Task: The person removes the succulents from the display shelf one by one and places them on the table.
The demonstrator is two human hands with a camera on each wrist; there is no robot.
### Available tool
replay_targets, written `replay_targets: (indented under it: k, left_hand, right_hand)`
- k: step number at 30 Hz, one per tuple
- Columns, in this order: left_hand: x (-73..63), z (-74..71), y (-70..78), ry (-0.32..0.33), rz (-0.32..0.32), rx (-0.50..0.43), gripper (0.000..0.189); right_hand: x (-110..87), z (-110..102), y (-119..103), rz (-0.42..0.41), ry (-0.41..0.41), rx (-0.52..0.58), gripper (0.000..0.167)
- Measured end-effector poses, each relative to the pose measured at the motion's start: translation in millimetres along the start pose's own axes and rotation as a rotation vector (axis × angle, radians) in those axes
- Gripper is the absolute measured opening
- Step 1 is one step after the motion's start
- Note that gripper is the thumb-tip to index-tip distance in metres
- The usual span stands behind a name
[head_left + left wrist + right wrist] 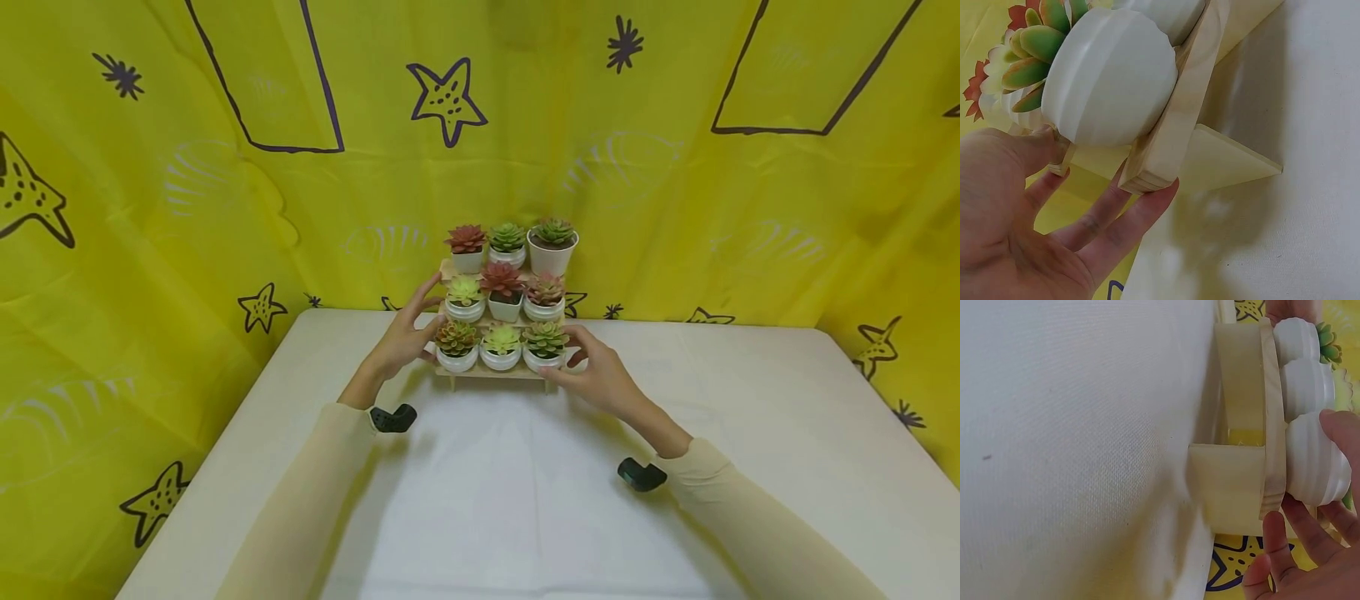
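Nine succulents [504, 280] in white pots [505, 312] crowd a tiered wooden stand [495, 374] near the middle of the back edge of the table [757, 375]. A person's left hand [403, 340] grips the stand by its left end; the right hand [602, 377] pinches the bottom row's right-hand pot [1310, 459]. The wood looks stiff and light, the smooth pots likely slippery and apt to slide if tipped, making the shelf ends [1145, 177] the surer hold. White cloth [480, 483] covers the table; yellow curtains [525, 108] printed with starfish [447, 100] enclose it.
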State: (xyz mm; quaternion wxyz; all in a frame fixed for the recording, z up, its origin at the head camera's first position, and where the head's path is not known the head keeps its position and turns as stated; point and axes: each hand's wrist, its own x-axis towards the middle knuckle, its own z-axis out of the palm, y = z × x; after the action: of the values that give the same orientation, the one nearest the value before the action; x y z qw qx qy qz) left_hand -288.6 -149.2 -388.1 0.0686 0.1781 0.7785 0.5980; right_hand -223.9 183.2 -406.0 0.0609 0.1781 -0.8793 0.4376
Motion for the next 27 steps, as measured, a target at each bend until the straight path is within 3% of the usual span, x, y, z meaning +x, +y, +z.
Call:
replay_targets:
  k: [19,27]
  left_hand:
    - [0.0,-0.1,0.5,0.013,-0.012,-0.008,0.072]
    - [1.0,-0.4,-1.8,0.012,-0.015,-0.014,0.072]
  right_hand:
    - [0.4,-1.2,-3.0,0.019,0.010,-0.012,0.070]
    - [-0.2,-11.7,-0.8,-0.002,-0.006,-0.030,0.067]
